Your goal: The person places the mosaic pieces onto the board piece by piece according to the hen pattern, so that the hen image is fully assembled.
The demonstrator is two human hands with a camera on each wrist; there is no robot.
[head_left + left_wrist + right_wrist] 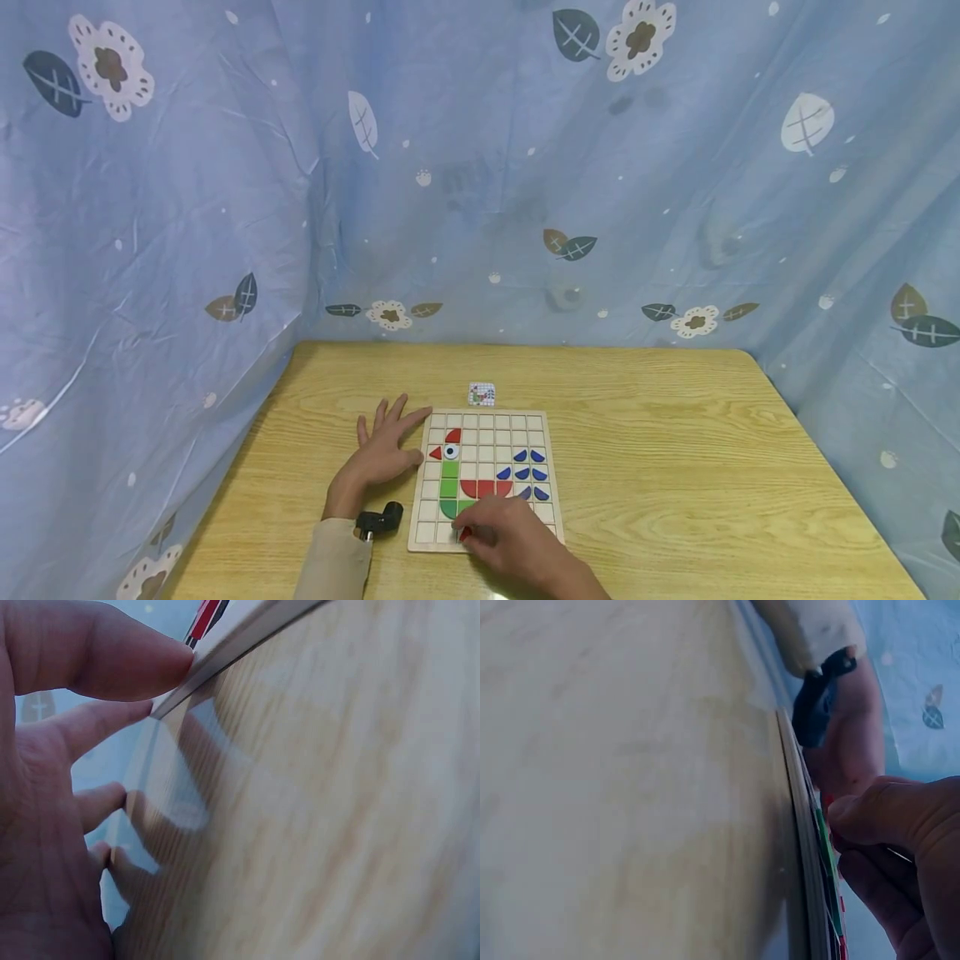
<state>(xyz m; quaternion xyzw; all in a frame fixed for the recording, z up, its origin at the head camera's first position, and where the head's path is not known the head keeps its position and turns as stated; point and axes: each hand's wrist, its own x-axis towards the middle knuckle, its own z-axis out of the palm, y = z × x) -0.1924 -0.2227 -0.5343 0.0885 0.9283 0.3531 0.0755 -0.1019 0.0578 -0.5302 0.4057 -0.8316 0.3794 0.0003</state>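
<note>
A wooden grid board (487,452) lies on the table, with coloured pieces set in a bird shape. My left hand (381,454) has its fingers spread at the board's left side; thumb and index finger touch the edge, as the left wrist view also shows. Over the board's lower part, my right hand (517,537) pinches a small red piece (466,533) between thumb and fingers. Near it are a green quarter-round piece (448,507) and a row of red pieces (485,488), partly covered by the hand. Green squares (449,478) rise to a round eye piece (451,451).
Several blue pieces (522,474) sit on the board's right side. A small picture card (482,394) lies behind the board on the wooden table (675,467). A patterned blue curtain (480,208) surrounds the table's back and sides. A black wrist device (381,518) is on the left arm.
</note>
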